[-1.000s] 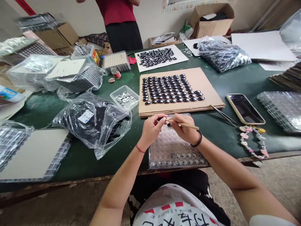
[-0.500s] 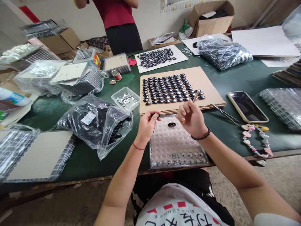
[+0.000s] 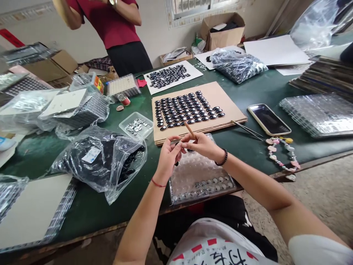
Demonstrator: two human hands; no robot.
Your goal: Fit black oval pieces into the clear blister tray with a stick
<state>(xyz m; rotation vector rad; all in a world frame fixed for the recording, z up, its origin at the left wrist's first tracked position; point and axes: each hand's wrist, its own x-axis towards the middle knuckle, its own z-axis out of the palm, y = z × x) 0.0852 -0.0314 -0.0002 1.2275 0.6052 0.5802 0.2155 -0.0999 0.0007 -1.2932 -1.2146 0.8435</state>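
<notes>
My left hand [image 3: 167,159] pinches a small black piece, mostly covered by the fingers. Touching it at the fingertips, my right hand [image 3: 202,145] holds a thin brown wooden stick [image 3: 190,129] that points up and left. Both hands are over a clear plastic tray [image 3: 202,167] with round pockets, where silvery round pieces [image 3: 213,183] fill part of the near rows. Just beyond, rows of shiny black oval pieces [image 3: 183,109] lie on a stack of brown cardboard [image 3: 228,106]. A clear box [image 3: 136,125] of small metal parts stands left of the cardboard.
A plastic bag [image 3: 96,158] of black pieces lies at left. Tweezers [image 3: 246,129], a phone [image 3: 268,119] and a bead bracelet [image 3: 282,152] are at right. More black pieces [image 3: 168,75] lie on white board. A person in a red top [image 3: 110,25] stands across the table.
The view has shifted, with the table contents lower and further left. My right hand has come over to meet my left, with the stick still in it.
</notes>
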